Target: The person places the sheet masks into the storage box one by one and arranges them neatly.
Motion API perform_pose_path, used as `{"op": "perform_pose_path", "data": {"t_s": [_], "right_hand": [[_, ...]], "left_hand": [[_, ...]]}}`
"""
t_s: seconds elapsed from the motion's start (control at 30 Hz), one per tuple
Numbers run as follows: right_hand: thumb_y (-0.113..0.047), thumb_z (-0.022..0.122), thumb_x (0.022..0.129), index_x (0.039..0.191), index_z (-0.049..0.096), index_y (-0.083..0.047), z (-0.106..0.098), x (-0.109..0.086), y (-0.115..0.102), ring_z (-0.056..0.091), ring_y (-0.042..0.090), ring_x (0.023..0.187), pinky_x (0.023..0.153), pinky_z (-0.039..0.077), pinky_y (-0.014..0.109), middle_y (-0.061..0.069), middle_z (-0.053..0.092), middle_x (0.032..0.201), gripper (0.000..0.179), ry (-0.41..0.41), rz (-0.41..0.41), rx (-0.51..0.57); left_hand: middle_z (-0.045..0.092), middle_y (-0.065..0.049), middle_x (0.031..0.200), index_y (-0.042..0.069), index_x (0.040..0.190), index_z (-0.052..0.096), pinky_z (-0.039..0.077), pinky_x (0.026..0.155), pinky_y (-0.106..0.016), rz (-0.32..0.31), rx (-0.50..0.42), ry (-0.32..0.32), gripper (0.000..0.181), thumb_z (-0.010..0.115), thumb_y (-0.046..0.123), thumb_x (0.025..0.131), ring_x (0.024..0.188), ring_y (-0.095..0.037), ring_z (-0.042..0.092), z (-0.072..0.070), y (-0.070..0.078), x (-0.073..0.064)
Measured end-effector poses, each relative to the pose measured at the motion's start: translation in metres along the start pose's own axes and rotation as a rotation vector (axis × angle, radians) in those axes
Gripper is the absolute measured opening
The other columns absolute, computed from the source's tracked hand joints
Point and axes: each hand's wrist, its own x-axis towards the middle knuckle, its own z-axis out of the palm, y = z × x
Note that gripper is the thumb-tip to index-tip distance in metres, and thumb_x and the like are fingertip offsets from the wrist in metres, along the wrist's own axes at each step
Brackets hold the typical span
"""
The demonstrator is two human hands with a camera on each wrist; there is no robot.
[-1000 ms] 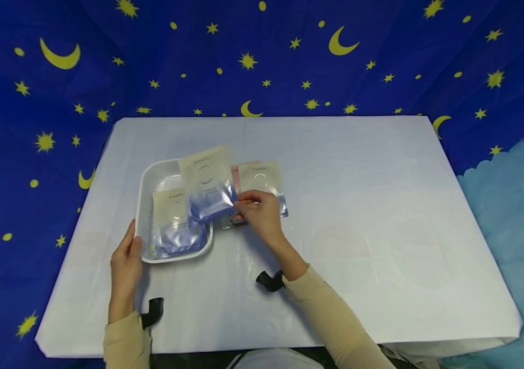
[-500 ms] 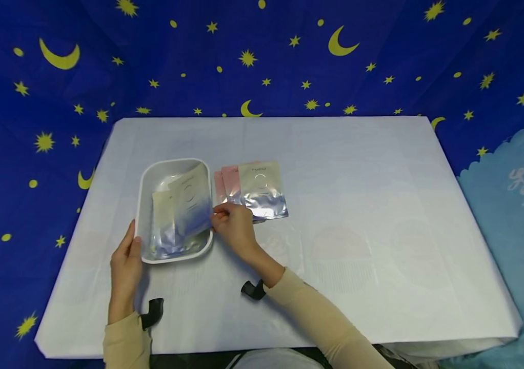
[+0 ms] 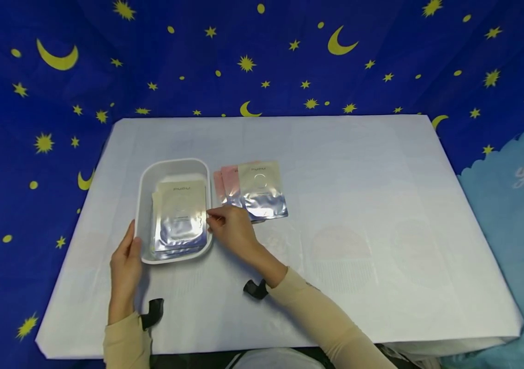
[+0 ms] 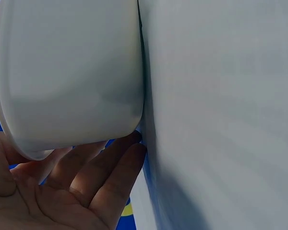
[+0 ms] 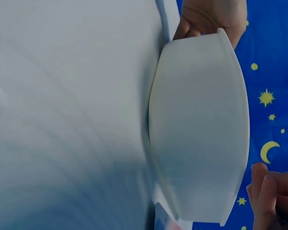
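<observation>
A white plastic tub [image 3: 150, 171] stands at the left of the table in the head view. Several cream-and-blue foil sachets [image 3: 181, 202] lie stacked in it, the top one flat with its lettering at the far end. My left hand [image 3: 125, 266] supports the tub's left side; in the left wrist view its extended fingers [image 4: 110, 179] lie along the outer wall. At the tub's right rim is my right hand [image 3: 236, 230], fingertips close to the top sachet's edge. The right wrist view shows its fingers [image 5: 264, 191] loosely bent beyond the rim, nothing visible between them.
Right of the tub lies an overlapping pile of sachets, with a cream-and-silver sachet [image 3: 262, 187] on top and pink sachets [image 3: 230, 180] showing beneath. A white cover spreads over the table [image 3: 359, 169]. Blue star-and-moon cloth [image 3: 225, 51] hangs behind, with a light-blue cushion-like cloth [image 3: 516, 230] at right.
My right hand has moved left from over the pile to the tub. The sachet it held has been lowered in and now lies flat on the stack. The left hand has stayed put.
</observation>
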Motion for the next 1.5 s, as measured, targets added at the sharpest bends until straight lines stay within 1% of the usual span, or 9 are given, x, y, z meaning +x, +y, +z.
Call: {"op": "perform_pose_path", "data": {"t_s": [0.13,0.3,0.53,0.63,0.8,0.9,1.07,1.27,1.5], "right_hand": [[-0.004,0.07,0.085,0.1,0.075,0.003,-0.009,-0.001,0.003,0.072,0.018,0.069,0.064,0.052,0.01,0.011,0.075,0.085,0.017,0.012,0.012,0.006],[-0.009,0.071,0.084,0.102,0.075,0.0,-0.027,0.002,0.014,0.07,0.018,0.07,0.064,0.055,0.019,0.01,0.075,0.086,0.02,0.065,0.061,-0.063],[-0.019,0.074,0.083,0.114,0.072,-0.003,-0.064,0.008,0.036,0.072,0.023,0.075,0.067,0.059,0.04,0.01,0.075,0.094,0.034,0.117,0.258,-0.211],[-0.025,0.075,0.084,0.122,0.068,-0.006,-0.078,0.009,0.046,0.07,0.03,0.082,0.068,0.058,0.047,0.012,0.072,0.101,0.043,0.072,0.381,-0.332],[-0.037,0.074,0.086,0.135,0.058,-0.007,-0.09,0.009,0.063,0.066,0.041,0.088,0.069,0.058,0.05,0.018,0.063,0.116,0.06,-0.082,0.575,-0.493],[-0.043,0.074,0.084,0.129,0.058,-0.006,-0.092,0.008,0.072,0.064,0.042,0.089,0.069,0.057,0.05,0.019,0.059,0.116,0.061,-0.153,0.632,-0.537],[-0.048,0.078,0.079,0.117,0.058,-0.003,-0.093,0.007,0.078,0.063,0.041,0.086,0.067,0.056,0.048,0.02,0.056,0.108,0.062,-0.194,0.656,-0.585],[-0.045,0.083,0.074,0.109,0.056,-0.001,-0.086,0.006,0.085,0.063,0.041,0.085,0.065,0.056,0.047,0.022,0.055,0.103,0.062,-0.175,0.645,-0.63],[-0.032,0.089,0.069,0.109,0.056,0.006,-0.086,0.01,0.093,0.063,0.047,0.092,0.072,0.058,0.053,0.028,0.06,0.102,0.065,-0.118,0.665,-0.51]], "left_hand": [[0.028,-0.004,0.158,0.018,0.153,0.032,0.017,0.124,-0.037,-0.006,-0.006,-0.002,0.047,0.037,0.02,0.106,0.148,-0.027,0.022,0.0,0.0,0.0],[0.028,-0.004,0.159,0.019,0.153,0.031,0.017,0.124,-0.038,-0.01,-0.005,-0.004,0.047,0.037,0.021,0.106,0.148,-0.027,0.022,0.001,0.001,0.0],[0.028,-0.004,0.159,0.018,0.153,0.031,0.018,0.124,-0.037,0.003,-0.022,-0.008,0.047,0.036,0.02,0.107,0.147,-0.026,0.023,0.001,0.002,0.0],[0.028,-0.005,0.159,0.018,0.153,0.031,0.018,0.124,-0.035,0.006,-0.027,-0.004,0.047,0.036,0.02,0.107,0.147,-0.026,0.023,0.001,0.002,0.0],[0.029,-0.005,0.158,0.019,0.153,0.032,0.018,0.124,-0.033,0.011,-0.027,0.002,0.046,0.037,0.021,0.106,0.147,-0.025,0.024,0.001,0.0,0.001],[0.028,-0.004,0.158,0.019,0.153,0.032,0.018,0.124,-0.034,0.012,-0.023,0.002,0.046,0.037,0.021,0.106,0.147,-0.026,0.024,0.0,-0.001,0.0],[0.028,-0.005,0.158,0.018,0.153,0.032,0.018,0.124,-0.036,0.011,-0.014,0.003,0.046,0.037,0.02,0.107,0.147,-0.027,0.023,0.0,-0.001,0.001],[0.028,-0.005,0.158,0.017,0.153,0.032,0.018,0.124,-0.037,0.003,-0.011,0.002,0.047,0.037,0.019,0.106,0.147,-0.028,0.023,0.0,0.0,0.0],[0.028,-0.004,0.158,0.019,0.153,0.032,0.018,0.124,-0.038,-0.013,-0.009,0.004,0.046,0.036,0.02,0.107,0.147,-0.028,0.023,0.0,0.002,-0.002]]}}
